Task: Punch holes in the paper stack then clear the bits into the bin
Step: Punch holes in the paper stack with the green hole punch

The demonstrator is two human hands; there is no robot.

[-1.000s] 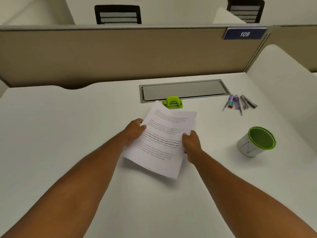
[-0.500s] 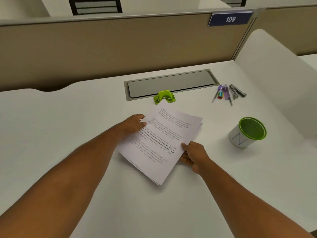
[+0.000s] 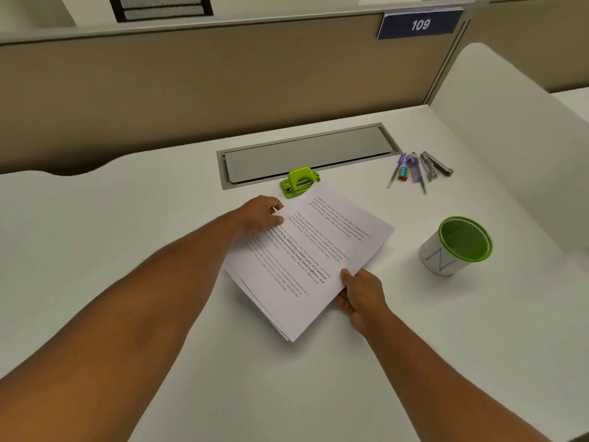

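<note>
A stack of printed white paper (image 3: pixel 314 250) lies turned at an angle on the white desk (image 3: pixel 111 250), its sheets slightly fanned. My left hand (image 3: pixel 259 213) grips its far left edge. My right hand (image 3: pixel 358 296) pinches its near right edge, thumb on top. A small green hole punch (image 3: pixel 298 181) sits just beyond the stack's far corner, which touches or overlaps it. A small white bin with a green rim (image 3: pixel 457 245) stands to the right of the paper.
A grey cable-tray lid (image 3: pixel 309 153) is set into the desk behind the punch. Pens, an eraser and a stapler (image 3: pixel 419 169) lie at the back right. A beige partition (image 3: pixel 191 74) closes the back; a white side panel (image 3: pixel 510 138) rises at the right.
The stack has turned clockwise and shifted right. My right hand slid down to the near right edge, and my left hand moved up toward the far corner. The view has tilted down.
</note>
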